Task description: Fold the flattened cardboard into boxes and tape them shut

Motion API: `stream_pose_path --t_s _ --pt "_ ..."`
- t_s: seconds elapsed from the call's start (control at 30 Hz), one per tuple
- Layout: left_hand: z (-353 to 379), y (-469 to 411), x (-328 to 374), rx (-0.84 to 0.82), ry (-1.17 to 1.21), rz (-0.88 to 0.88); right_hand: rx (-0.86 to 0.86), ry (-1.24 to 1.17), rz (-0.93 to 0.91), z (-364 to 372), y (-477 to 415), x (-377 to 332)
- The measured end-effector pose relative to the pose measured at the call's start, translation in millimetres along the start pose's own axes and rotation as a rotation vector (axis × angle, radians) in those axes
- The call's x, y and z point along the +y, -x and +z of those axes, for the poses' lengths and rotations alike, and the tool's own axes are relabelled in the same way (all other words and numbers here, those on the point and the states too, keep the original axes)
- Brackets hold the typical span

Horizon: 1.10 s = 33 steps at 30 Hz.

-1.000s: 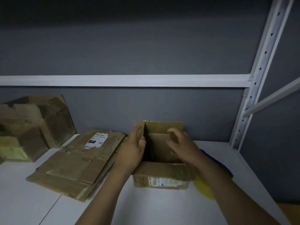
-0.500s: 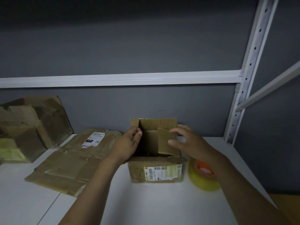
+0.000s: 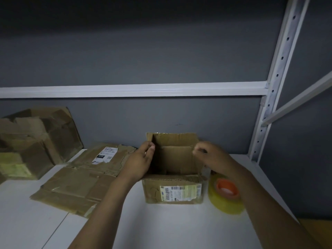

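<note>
an open cardboard box [image 3: 152,192] stands upright on the white desk [image 3: 161,229], a little right of centre and close to the grey back wall [image 3: 143,54]. its top is open, its far flap stands upright against the wall, and a printed shipping label [image 3: 177,193] is stuck on its near face.

the person's left hand [image 3: 138,163] grips the box's left side near the top. its fingers [image 3: 150,146] are curled over the upper edge of the cardboard there, with the tips reaching into the opening. the right hand [image 3: 214,159] is at the box's right side, and its fingers [image 3: 198,150] are bent and bunched together, pinching the top edge of the right flap. both forearms reach in from the bottom of the view.

a roll of clear yellowish tape [image 3: 224,205] with an orange core lies just beside the box on its right, partly under the right wrist. on the left, touching or nearly touching the box, a stack of flattened cardboard [image 3: 75,184] lies on the desk, and its top sheet carries a white label [image 3: 105,155]. farther left, several assembled boxes [image 3: 36,141] lean against the wall. a white horizontal rail [image 3: 125,90] runs along the wall above, meeting a perforated white upright [image 3: 280,72] at the right.
</note>
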<state>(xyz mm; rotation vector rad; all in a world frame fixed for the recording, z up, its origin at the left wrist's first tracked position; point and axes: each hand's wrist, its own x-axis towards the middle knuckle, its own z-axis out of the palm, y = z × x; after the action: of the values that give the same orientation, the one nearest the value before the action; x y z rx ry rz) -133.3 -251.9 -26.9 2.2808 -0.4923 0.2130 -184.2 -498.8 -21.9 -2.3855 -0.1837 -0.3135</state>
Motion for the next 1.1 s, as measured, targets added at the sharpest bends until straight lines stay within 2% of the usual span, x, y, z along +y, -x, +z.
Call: stream_pose_path --t_s 0.07,0.2,0.4,0.53,0.6,0.77,0.9,1.03,1.1 --pt "0 0 1 0.005 0.0 0.002 -0.015 -0.026 0.007 -10 13 11" --pt "0 0 0 -0.003 0.02 -0.007 -0.343 -0.209 0.109 -20 41 21" --pt "0 1 -3 0.007 0.088 -0.02 -0.432 -0.089 0.125 -19 45 19" --pt "-6 5 -3 0.042 0.13 -0.023 -0.552 0.052 0.184 -28 46 19" --pt "-8 8 0 0.029 0.143 -0.019 -0.469 0.085 0.189 -24 47 16" --pt "-12 20 4 -0.024 0.188 0.0 -0.004 -0.055 0.085 8 45 5" --pt "-19 28 -2 -0.144 0.494 -0.092 0.254 -0.165 0.183 24 43 9" --pt "-15 31 -15 -0.237 0.465 -0.039 0.308 -0.218 0.19 32 40 7" --pt "-4 30 -26 -0.21 0.452 -0.056 0.312 -0.315 0.216 37 38 5"
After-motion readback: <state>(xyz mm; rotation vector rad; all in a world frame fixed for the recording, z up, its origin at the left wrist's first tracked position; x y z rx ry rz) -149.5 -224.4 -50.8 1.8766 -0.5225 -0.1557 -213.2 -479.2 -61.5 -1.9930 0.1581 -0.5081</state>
